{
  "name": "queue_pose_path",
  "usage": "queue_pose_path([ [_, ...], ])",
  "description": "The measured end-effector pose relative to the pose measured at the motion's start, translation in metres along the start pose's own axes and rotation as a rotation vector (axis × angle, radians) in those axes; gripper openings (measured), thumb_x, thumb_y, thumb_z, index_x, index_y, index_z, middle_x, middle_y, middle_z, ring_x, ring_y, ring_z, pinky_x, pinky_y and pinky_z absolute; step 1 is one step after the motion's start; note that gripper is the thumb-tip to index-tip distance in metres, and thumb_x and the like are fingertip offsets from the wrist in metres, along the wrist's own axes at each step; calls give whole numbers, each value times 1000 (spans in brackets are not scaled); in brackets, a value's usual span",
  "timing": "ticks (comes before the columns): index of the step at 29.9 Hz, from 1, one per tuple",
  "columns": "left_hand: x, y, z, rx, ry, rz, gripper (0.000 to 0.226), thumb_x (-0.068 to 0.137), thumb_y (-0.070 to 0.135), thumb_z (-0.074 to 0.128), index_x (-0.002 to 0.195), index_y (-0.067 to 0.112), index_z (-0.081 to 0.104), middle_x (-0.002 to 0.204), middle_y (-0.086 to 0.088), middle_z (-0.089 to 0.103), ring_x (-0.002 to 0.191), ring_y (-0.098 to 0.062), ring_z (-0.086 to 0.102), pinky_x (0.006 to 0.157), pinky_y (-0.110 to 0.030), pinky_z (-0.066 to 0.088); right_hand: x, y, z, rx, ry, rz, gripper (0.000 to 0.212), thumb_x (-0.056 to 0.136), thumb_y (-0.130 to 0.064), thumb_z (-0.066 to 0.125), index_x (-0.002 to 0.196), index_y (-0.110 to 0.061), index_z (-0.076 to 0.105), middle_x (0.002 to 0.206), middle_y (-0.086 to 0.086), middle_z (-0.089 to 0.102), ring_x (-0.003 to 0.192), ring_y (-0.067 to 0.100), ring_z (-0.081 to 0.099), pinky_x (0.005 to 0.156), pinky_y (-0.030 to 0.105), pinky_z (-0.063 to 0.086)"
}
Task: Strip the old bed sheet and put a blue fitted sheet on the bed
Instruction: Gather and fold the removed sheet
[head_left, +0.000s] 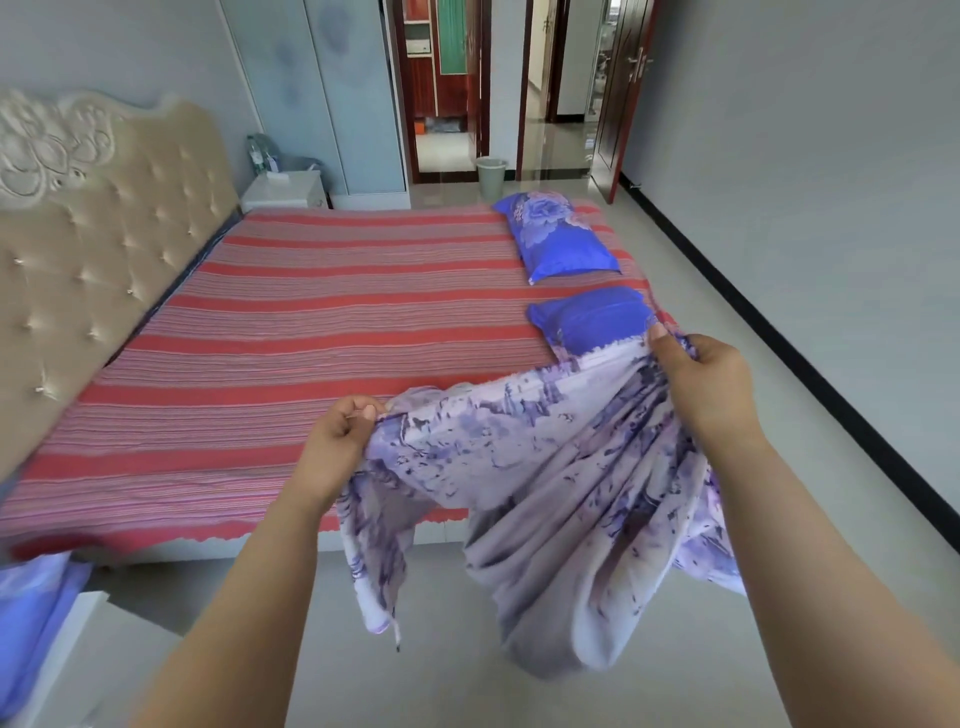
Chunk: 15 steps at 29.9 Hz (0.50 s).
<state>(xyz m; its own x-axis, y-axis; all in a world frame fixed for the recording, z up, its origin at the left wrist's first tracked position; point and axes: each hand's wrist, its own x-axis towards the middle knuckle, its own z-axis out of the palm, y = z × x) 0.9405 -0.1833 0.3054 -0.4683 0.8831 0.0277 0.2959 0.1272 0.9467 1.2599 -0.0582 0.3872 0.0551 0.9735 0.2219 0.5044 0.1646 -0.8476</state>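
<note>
**Blue fitted sheet held up at the bed's near edge**

The blue fitted sheet, pale lilac with a blue-violet print, hangs in the lower centre of the frame, stretched between your two hands and drooping in folds toward the floor. Your left hand pinches its edge at centre frame, fingers curled tight around the cloth. Your right hand, higher and to the right, grips a gathered bunch of the same edge, thumb on top. The top edge of the sheet runs taut between the two holds, just over the near side of the bed.

The bed fills the left and middle of the frame, covered by a red striped cover. Two blue pillows lie along its right side; the nearer one is partly hidden behind the raised sheet. A tufted beige headboard stands at the left. A white nightstand sits in the upper left centre, with a pale bin beyond the bed near the open doorway. More blue cloth shows at the lower left edge.
</note>
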Motion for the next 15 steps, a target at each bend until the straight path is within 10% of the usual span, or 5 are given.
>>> queue_pose_path([
  [4,-4,14,-5,117,-200,27,28,99,23,44,125,20,55,115,10,57,105,-5,52,89,-26,41,-5,6,1,-13,-3,45,51,92,-43,55,59,-18,25,57,2,24,54,20,22,54,33,22],
  [9,1,12,-11,177,-422,-122,33,87,40,59,114,23,67,132,2,57,123,-16,51,106,-37,36,-6,10,5,-15,-4,64,48,92,-39,55,61,-17,26,58,4,23,54,20,21,53,33,20],
  [15,11,33,-4,-19,-192,-100,9,91,20,62,85,19,70,96,8,68,97,-6,61,98,-36,42,-2,13,15,-71,21,148,40,90,-22,51,59,-16,27,57,5,26,60,23,25,54,34,21],
])
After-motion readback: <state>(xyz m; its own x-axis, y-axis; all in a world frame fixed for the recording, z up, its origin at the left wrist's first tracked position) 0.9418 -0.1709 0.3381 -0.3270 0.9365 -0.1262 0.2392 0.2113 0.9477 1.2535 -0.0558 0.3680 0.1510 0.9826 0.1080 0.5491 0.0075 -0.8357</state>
